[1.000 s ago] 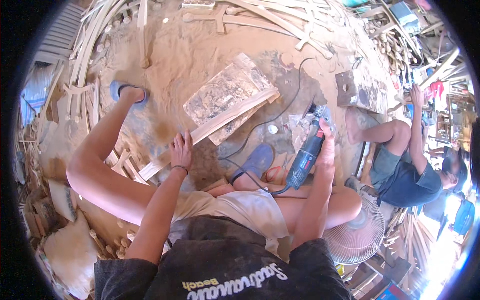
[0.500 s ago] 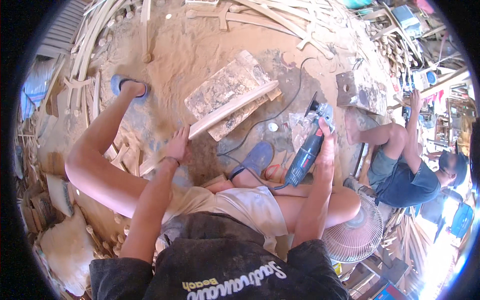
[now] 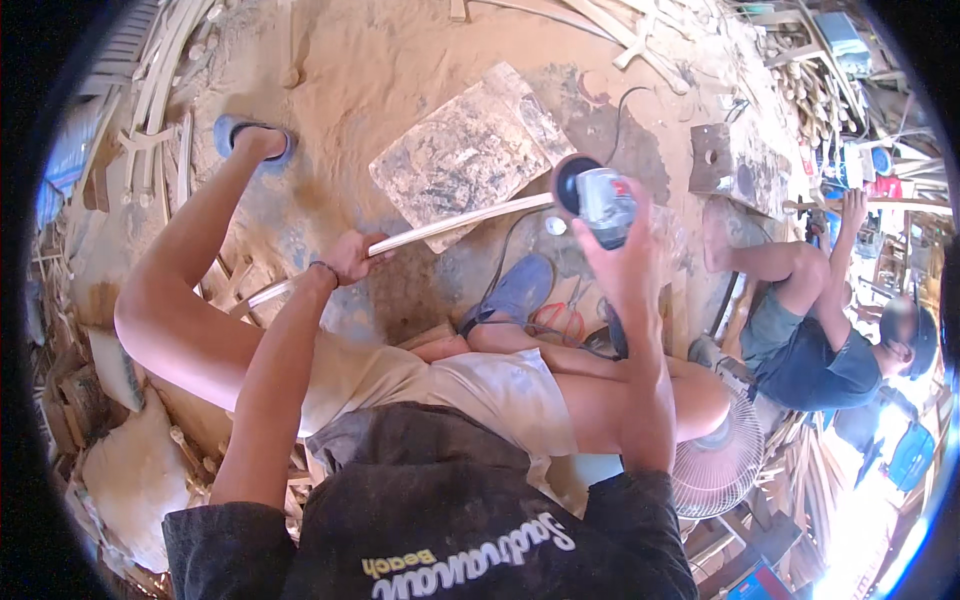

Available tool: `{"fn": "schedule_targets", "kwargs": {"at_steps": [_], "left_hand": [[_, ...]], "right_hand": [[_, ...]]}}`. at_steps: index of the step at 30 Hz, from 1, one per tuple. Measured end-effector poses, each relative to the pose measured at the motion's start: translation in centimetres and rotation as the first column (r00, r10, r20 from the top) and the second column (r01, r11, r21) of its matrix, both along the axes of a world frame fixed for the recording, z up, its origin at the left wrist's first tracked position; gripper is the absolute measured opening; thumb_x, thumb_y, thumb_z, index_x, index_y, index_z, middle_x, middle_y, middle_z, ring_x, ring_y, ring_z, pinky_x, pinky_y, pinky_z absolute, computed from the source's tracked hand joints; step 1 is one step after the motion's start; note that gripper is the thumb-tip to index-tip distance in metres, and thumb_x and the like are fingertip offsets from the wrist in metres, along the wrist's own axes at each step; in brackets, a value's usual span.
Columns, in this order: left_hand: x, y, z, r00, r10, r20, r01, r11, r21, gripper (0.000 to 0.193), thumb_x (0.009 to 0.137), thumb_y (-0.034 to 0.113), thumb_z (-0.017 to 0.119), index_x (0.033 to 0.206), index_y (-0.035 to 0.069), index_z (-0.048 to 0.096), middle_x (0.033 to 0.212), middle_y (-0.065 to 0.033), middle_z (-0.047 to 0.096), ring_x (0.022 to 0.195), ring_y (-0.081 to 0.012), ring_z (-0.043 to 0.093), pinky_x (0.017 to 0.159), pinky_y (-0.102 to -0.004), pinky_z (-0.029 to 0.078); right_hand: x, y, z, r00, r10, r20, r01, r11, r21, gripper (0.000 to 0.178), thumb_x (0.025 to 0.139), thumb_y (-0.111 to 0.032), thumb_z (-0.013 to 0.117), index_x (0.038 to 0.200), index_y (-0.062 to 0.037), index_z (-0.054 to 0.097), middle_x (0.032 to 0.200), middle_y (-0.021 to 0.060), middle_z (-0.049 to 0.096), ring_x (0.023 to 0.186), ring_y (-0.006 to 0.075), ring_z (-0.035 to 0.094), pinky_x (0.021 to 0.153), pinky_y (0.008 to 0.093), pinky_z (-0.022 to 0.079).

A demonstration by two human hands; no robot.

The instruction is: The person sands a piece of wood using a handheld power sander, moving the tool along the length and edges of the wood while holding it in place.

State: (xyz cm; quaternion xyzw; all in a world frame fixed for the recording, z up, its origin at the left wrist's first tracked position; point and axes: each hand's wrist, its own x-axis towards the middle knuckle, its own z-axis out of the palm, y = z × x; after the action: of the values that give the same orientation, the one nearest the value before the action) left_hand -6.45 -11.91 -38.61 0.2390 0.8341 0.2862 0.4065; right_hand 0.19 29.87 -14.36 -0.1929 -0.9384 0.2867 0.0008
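The left hand (image 3: 352,258) is clenched round the curved wooden strip (image 3: 450,226) and has hauled it up off the dusty ground, its far end now lying across the near edge of the stained board (image 3: 465,150). Just right of that board, the right hand (image 3: 622,262) has swung the angle grinder (image 3: 592,196) up from beside the knee, fingers wrapped tight on its body, disc meeting the strip's tip. Sanding looks about to begin. Well right of the board, another person (image 3: 800,330) sits working.
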Motion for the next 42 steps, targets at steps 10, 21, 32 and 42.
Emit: {"fn": "schedule_targets", "kwargs": {"at_steps": [10,21,32,42], "left_hand": [[0.7,-0.1,-0.5,0.993,0.019,-0.118,-0.016,0.999,0.031,0.030,0.109,0.038,0.067,0.117,0.009,0.071,0.094,-0.0276,0.074,0.092,-0.0509,0.072,0.079,-0.0553,0.057],[0.9,-0.3,-0.9,0.982,0.036,-0.187,-0.018,0.995,0.096,0.027,0.107,0.035,0.070,0.114,0.009,0.071,0.090,-0.0281,0.074,0.088,-0.0523,0.071,0.076,-0.0578,0.056],[0.4,0.1,-0.8,0.984,-0.004,-0.179,0.018,0.997,0.077,0.027,0.107,0.033,0.069,0.115,0.008,0.069,0.090,-0.0273,0.074,0.088,-0.0524,0.071,0.076,-0.0577,0.056],[0.5,-0.4,-1.3,0.978,-0.022,-0.209,0.040,0.996,0.082,0.030,0.106,0.032,0.070,0.125,0.008,0.071,0.095,-0.0279,0.075,0.091,-0.0533,0.071,0.078,-0.0576,0.058]], "right_hand": [[2.1,-7.2,-5.5,0.876,0.333,0.348,-0.391,0.914,0.111,0.089,0.088,-0.043,0.085,0.161,-0.0185,0.043,0.097,0.0260,0.077,0.086,0.0447,0.079,0.076,0.0537,0.064],[1.2,2.3,-5.6,0.983,-0.047,0.177,0.020,0.988,0.152,0.077,0.087,-0.043,0.087,0.150,-0.0188,0.049,0.100,0.0258,0.079,0.095,0.0506,0.077,0.083,0.0584,0.060],[1.7,9.6,-10.1,0.979,-0.188,0.080,0.199,0.966,-0.167,0.076,0.086,-0.042,0.091,0.144,-0.0078,0.057,0.104,0.0192,0.079,0.099,0.0367,0.078,0.090,0.0481,0.059],[0.9,11.6,-9.0,0.935,-0.285,0.210,0.346,0.858,-0.380,0.082,0.083,-0.037,0.094,0.144,0.0048,0.058,0.088,0.0068,0.075,0.078,0.0147,0.072,0.073,0.0329,0.057]]}}
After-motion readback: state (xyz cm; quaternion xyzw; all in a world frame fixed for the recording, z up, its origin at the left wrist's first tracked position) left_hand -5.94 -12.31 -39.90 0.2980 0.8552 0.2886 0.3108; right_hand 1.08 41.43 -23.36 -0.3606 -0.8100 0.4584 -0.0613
